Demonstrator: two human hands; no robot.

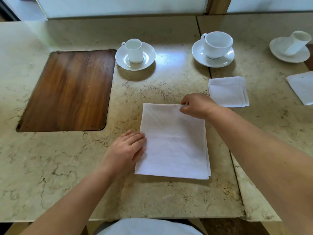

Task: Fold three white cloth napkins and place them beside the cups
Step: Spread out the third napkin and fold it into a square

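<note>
Right hand [197, 106] pinched on far right corner of half-folded napkin [172, 143], left hand [126, 149] laid flat and open on its left edge, napkin spread on marbled surface [67, 167], folded napkin [228, 91] placed below large cup [217, 44], small cup [134, 50] farther left.

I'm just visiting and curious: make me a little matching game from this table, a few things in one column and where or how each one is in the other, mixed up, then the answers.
Things:
1. left hand
2. right hand
3. small folded napkin
4. straight-sided cup

Places or states:
A. stands on a saucer beside the wooden inset
B. pinches the far right corner of the large napkin
C. lies in front of the rounded cup
D. rests flat on the large napkin's left edge

Pairs: 1-D, 2-B, 3-C, 4-A
</note>
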